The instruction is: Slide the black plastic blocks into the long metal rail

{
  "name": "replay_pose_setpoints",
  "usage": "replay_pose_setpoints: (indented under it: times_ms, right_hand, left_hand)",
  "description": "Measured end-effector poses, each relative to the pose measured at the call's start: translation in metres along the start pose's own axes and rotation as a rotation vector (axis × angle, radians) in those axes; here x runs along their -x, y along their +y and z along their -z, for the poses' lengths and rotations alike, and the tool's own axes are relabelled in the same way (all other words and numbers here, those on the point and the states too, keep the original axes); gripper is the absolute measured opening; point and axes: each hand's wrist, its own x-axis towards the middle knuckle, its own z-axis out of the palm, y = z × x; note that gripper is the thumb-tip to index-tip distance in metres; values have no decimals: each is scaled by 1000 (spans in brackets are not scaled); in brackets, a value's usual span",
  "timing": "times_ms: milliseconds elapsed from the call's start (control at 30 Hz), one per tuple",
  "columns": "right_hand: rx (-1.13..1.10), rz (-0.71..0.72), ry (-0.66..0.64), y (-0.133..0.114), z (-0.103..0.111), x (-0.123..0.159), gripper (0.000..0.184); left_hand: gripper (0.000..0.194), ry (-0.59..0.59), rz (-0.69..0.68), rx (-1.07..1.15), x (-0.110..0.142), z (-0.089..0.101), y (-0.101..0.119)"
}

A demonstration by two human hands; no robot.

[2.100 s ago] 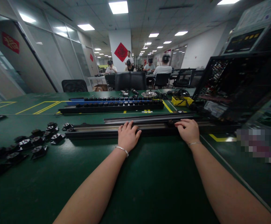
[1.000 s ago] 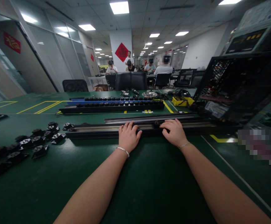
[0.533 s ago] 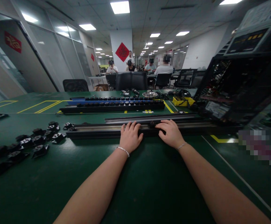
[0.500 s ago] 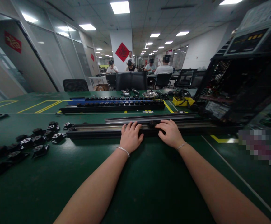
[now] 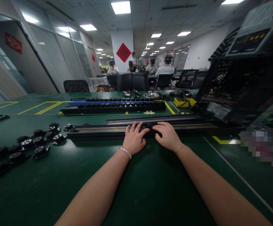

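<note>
On a green table with yellow tape lines (image 5: pixel 80 175), a long black metal channel with a pale inner track (image 5: pixel 98 131) lies parallel to the far edge. A small dark part (image 5: pixel 148 125) sits in it between the hands. The left hand (image 5: pixel 134 139) is spread open, index fingertip beside the part. The right hand (image 5: pixel 168 136) is half open, fingertips at the part's other side; whether it grips cannot be told. Square black-and-silver pieces (image 5: pixel 39 141) cluster toward the left edge. Nearer the far edge, a second black channel (image 5: pixel 112 109) carries a row of similar pieces; a round silver dish (image 5: pixel 150 95) has indistinct contents, and dark cords cross a yellow box (image 5: pixel 177 102).
</note>
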Motion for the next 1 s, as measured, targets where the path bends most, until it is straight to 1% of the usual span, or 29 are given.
replay_pose_setpoints:
  times_ms: [200,500,633,767,1000]
  right_hand:
    - [-8,8,-3,-3,-1,-1,34]
    - [-7,18,-46,-8,-1,0,38]
    - [-23,9,-65,-11,-2,-1,47]
    - [-38,-10,-84,-13,-3,-1,56]
    - [-29,-12,-108,-16,-7,-2,63]
  left_hand:
    - [52,-8,10,-11,0,0,0]
    - [61,-42,25,-23,0,4,2]
    - [63,-56,39,-30,0,4,3]
    - [61,-45,29,-31,0,2,2]
    - [69,-43,54,-51,-1,0,5]
